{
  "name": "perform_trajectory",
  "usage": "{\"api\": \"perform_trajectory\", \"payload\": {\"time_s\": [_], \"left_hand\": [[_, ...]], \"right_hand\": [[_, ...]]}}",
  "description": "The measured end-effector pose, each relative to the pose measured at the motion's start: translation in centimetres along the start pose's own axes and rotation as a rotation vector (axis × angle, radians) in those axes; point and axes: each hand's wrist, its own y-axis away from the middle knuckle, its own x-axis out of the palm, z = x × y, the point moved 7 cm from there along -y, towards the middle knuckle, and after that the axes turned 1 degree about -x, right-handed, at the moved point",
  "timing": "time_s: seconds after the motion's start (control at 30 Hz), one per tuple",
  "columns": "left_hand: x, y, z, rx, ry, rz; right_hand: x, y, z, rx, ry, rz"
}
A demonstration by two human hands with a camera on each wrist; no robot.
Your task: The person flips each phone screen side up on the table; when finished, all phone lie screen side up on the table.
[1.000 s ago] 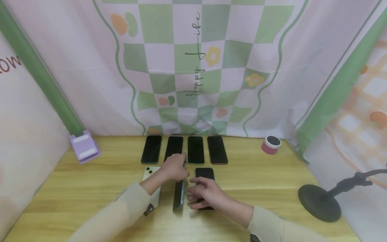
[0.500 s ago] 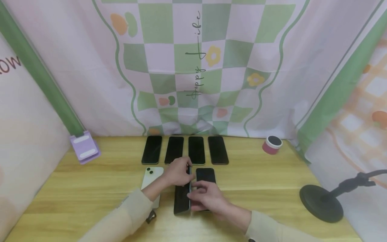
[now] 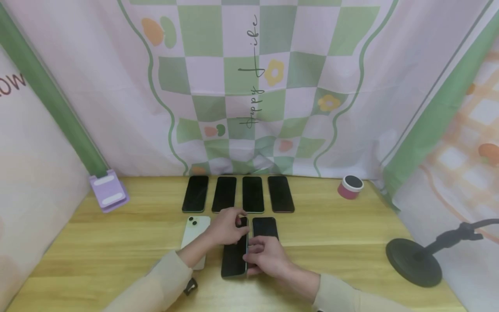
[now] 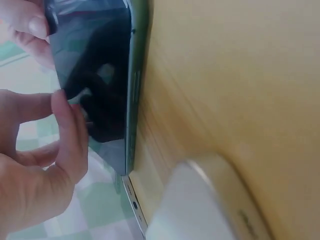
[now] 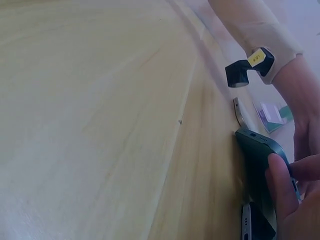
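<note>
A dark green smartphone (image 3: 234,256) is tilted over the table, its black screen facing up and its right edge raised. My left hand (image 3: 228,227) reaches across its upper part and pinches the right long edge. Lower on that edge, my right hand (image 3: 269,258) grips it, fingers under the back in the right wrist view. To the left, a white smartphone (image 3: 194,232) lies camera side up, partly behind my left forearm. Another black-screened smartphone (image 3: 265,227) lies to the right, partly covered by my right hand.
A row of several smartphones (image 3: 253,195) lies screen up along the back. A purple stand (image 3: 110,190) is at the back left. At the back right is a pink-and-white jar (image 3: 350,187), with a round black lamp base (image 3: 414,262) nearer. A patterned curtain hangs behind.
The smartphone between my hands has turned from nearly on edge to screen up. My right hand has come to its right edge; my left hand has shifted slightly right and nearer.
</note>
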Motion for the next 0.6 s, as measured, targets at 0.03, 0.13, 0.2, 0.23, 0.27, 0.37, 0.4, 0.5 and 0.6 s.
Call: {"api": "perform_trajectory", "payload": {"time_s": [0.03, 0.13, 0.2, 0.23, 0.27, 0.37, 0.4, 0.5, 0.6], "left_hand": [[-0.2, 0.3, 0.1, -0.001, -0.025, -0.008], [-0.9, 1.2, 0.5, -0.007, -0.133, -0.012], [-1.2, 1.8, 0.8, -0.010, -0.200, 0.020], [-1.2, 2.1, 0.9, -0.013, -0.230, 0.049], [-1.2, 2.4, 1.0, -0.014, -0.259, 0.085], [-1.0, 3.3, 1.4, -0.013, -0.331, 0.196], [-0.9, 3.5, 1.4, -0.011, -0.344, 0.224], [-0.8, 4.1, 1.6, -0.006, -0.359, 0.273], [-0.9, 4.4, 1.7, -0.006, -0.351, 0.281]], "right_hand": [[0.0, 0.0, 0.0, -0.004, 0.007, -0.003], [-0.1, -0.1, 0.2, -0.024, 0.049, -0.021], [-0.1, -0.2, 0.3, -0.037, 0.082, -0.028], [-0.1, -0.2, 0.4, -0.048, 0.100, -0.028], [-0.1, -0.2, 0.4, -0.057, 0.116, -0.026], [0.0, -0.2, 0.7, -0.089, 0.151, -0.015], [0.1, -0.2, 0.8, -0.099, 0.159, -0.012], [0.4, -0.2, 0.8, -0.120, 0.160, -0.002], [0.8, -0.1, 0.9, -0.146, 0.152, 0.012]]}}
